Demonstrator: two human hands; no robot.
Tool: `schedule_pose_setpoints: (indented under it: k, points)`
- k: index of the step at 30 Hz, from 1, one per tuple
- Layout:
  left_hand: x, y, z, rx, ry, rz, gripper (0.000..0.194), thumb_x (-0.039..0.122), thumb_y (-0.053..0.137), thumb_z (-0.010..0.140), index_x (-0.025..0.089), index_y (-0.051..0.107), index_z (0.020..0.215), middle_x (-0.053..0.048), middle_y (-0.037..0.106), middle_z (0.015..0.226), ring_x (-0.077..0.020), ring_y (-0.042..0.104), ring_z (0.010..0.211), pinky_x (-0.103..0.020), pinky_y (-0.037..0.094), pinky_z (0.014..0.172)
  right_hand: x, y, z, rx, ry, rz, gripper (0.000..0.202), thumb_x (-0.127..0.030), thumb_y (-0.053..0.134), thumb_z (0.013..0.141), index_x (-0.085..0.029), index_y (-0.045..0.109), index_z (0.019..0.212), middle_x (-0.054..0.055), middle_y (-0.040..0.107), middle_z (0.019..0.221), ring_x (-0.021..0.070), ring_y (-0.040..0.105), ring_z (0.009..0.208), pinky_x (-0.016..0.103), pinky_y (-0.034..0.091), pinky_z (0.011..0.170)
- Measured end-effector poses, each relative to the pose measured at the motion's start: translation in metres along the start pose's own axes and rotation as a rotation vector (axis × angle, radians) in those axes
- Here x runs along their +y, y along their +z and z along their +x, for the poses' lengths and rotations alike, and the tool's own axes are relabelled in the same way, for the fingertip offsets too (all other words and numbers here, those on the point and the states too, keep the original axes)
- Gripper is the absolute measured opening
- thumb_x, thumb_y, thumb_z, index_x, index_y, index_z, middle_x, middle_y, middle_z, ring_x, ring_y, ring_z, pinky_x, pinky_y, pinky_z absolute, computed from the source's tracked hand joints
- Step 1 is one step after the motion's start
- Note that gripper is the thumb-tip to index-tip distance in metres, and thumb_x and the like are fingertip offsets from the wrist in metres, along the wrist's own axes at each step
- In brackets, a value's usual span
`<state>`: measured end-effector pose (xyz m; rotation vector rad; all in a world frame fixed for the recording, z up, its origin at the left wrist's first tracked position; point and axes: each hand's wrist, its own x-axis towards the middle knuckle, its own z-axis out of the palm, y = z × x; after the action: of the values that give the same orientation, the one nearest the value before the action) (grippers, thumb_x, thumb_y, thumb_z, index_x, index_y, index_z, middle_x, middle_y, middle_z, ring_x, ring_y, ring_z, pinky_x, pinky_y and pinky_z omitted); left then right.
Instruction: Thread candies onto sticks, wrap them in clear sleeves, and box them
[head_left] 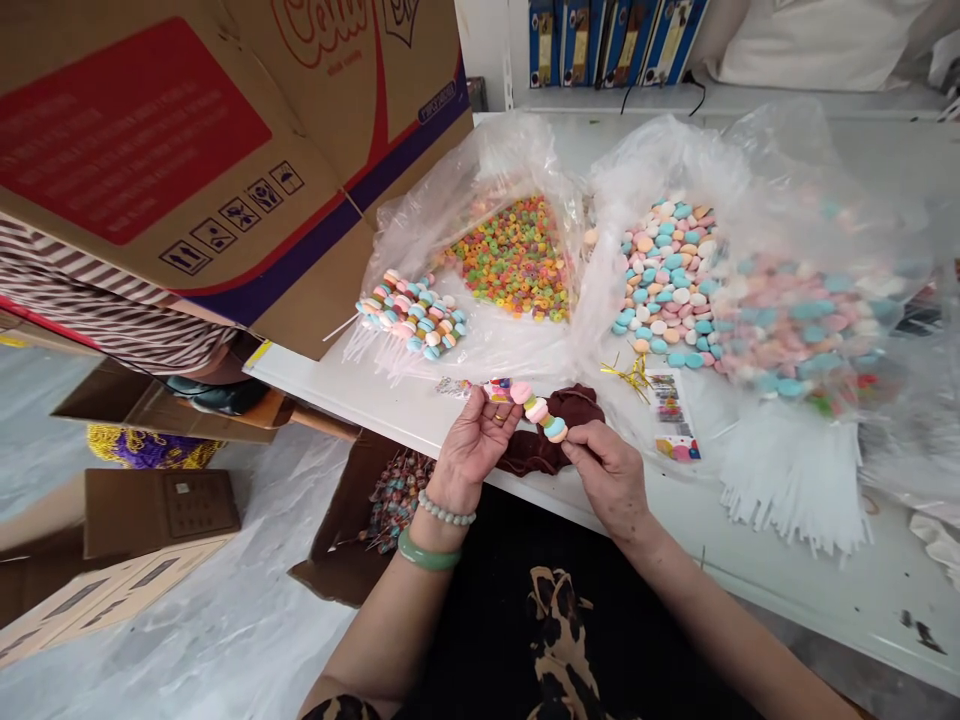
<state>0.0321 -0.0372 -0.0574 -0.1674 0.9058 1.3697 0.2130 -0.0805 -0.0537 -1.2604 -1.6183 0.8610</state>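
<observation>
Close to the table's front edge, my left hand (480, 438) is closed on a small printed plastic wrapper (498, 389), thumb and fingers around its lower part. A candy skewer (536, 410) of pink, green, white and blue sweets extends from the wrapper. Its blue lower end is pinched by the thumb and forefinger of my right hand (609, 470). I cannot tell how far the skewer reaches inside the wrapper. Behind the skewer lies a crumpled dark brown cloth (574, 412). More printed wrappers (673, 412) lie to the right, beside gold twist ties (631, 376).
Finished candy skewers (412, 312) are piled at the left, by a bag of ring candies (517, 255). Pastel sweets (667, 280) fill bags behind; white sticks (799, 480) lie right. A large carton (300, 120) stands left. Below, an open box (337, 530) holds wrapped candy.
</observation>
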Motion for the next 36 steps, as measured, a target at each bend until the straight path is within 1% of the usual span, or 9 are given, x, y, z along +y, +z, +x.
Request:
schedule_pose_setpoints:
  k: [7,11,14,19,23,25,30,33,36]
  points:
    - [0.001,0.004,-0.002,0.017,0.092,-0.007,0.012,0.026,0.066,0.087,0.017,0.064,0.079,-0.004,0.074,0.081,-0.0164,0.072,0.086,-0.036,0.057,0.089,0.001,-0.002,-0.004,0.002,-0.106,-0.265,0.021,-0.021,0.048,0.092,-0.023,0.067,0.085,0.004,0.063,0.078,0.0162,0.059,0.072,0.028,0.045,0.070]
    - [0.002,0.004,0.000,0.009,0.176,-0.006,0.007,0.022,0.067,0.086,0.017,0.066,0.080,-0.002,0.073,0.082,-0.0150,0.071,0.085,-0.035,0.056,0.090,-0.001,-0.005,-0.006,-0.035,-0.127,-0.244,0.021,-0.020,0.048,0.092,-0.023,0.068,0.089,0.003,0.061,0.078,0.0152,0.059,0.070,0.027,0.044,0.068]
    - [0.002,0.002,0.002,-0.010,0.231,0.005,0.007,0.020,0.070,0.083,0.018,0.065,0.077,0.001,0.072,0.077,-0.0126,0.070,0.076,-0.031,0.057,0.082,-0.003,-0.007,-0.003,-0.072,-0.102,-0.153,0.019,-0.020,0.051,0.091,-0.023,0.068,0.085,0.002,0.060,0.075,0.0145,0.057,0.069,0.027,0.043,0.066]
    - [0.002,-0.004,-0.001,-0.141,0.300,0.199,0.023,0.026,0.084,0.066,0.017,0.063,0.072,0.000,0.070,0.070,-0.0119,0.066,0.062,-0.023,0.056,0.064,-0.004,-0.010,0.005,-0.109,0.089,0.095,0.012,-0.022,0.058,0.083,-0.023,0.069,0.077,0.001,0.063,0.075,0.0161,0.057,0.073,0.029,0.043,0.069]
    - [0.001,-0.006,-0.003,-0.159,0.194,0.347,0.025,0.031,0.083,0.068,0.016,0.064,0.076,-0.002,0.070,0.070,-0.0132,0.065,0.054,-0.028,0.057,0.063,0.004,-0.011,0.008,-0.215,0.388,0.352,0.010,-0.030,0.064,0.076,-0.022,0.068,0.074,-0.003,0.054,0.060,0.0118,0.043,0.053,0.026,0.034,0.050]
    - [0.000,-0.007,-0.002,-0.174,0.146,0.348,0.024,0.031,0.081,0.071,0.015,0.064,0.076,-0.003,0.071,0.072,-0.0142,0.066,0.054,-0.030,0.058,0.062,0.006,-0.010,0.007,-0.244,0.467,0.425,0.011,-0.032,0.065,0.074,-0.021,0.068,0.074,-0.005,0.049,0.055,0.0099,0.035,0.048,0.025,0.027,0.046]
    - [-0.002,-0.009,-0.001,-0.194,0.205,0.271,0.026,0.029,0.085,0.065,0.014,0.064,0.069,-0.001,0.069,0.069,-0.0126,0.066,0.065,-0.025,0.055,0.067,0.004,-0.008,0.009,-0.259,0.426,0.333,0.010,-0.029,0.063,0.073,-0.021,0.067,0.069,-0.004,0.049,0.053,0.0113,0.042,0.053,0.025,0.032,0.050]
    - [-0.001,-0.011,-0.002,-0.222,0.251,0.333,0.028,0.031,0.086,0.062,0.013,0.067,0.069,-0.001,0.068,0.068,-0.0109,0.064,0.064,-0.023,0.053,0.066,0.003,-0.008,0.011,-0.307,0.390,0.305,0.012,-0.028,0.061,0.075,-0.020,0.064,0.068,-0.003,0.054,0.057,0.0128,0.049,0.057,0.025,0.037,0.054]
    - [0.002,-0.014,-0.003,-0.240,0.238,0.446,0.028,0.033,0.086,0.063,0.011,0.071,0.073,-0.003,0.070,0.071,-0.0117,0.064,0.064,-0.025,0.052,0.068,0.008,-0.007,0.008,-0.236,0.218,0.098,0.013,-0.025,0.057,0.081,-0.020,0.064,0.071,0.000,0.062,0.070,0.0148,0.056,0.068,0.027,0.042,0.064]
